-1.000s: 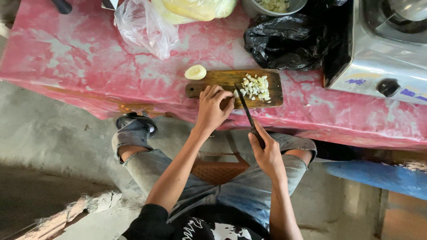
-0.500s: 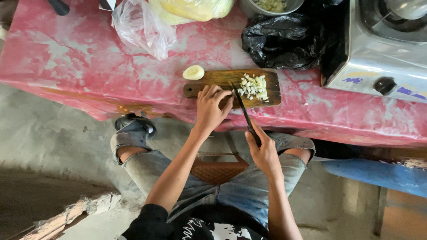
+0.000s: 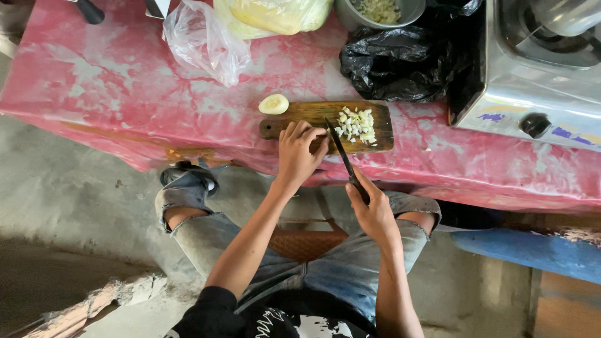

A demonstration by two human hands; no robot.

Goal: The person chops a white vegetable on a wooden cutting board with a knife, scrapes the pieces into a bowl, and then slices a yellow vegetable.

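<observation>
A small wooden cutting board lies near the front edge of a pink-covered table. A pile of chopped pale vegetable pieces sits on it. My left hand rests fingers-down on the board just left of the pile. A dark knife is gripped by the handle in my right hand, its blade slanting up onto the board beside my left fingers. A pale halved piece lies on the table at the board's left end.
A black plastic bag and a metal gas stove stand at the right. A clear plastic bag, a bag of yellowish produce and a bowl of chopped bits are at the back. My knees are under the table edge.
The knife blade has shifted slightly left toward my left fingers on the board. Both hands otherwise stay in place.
</observation>
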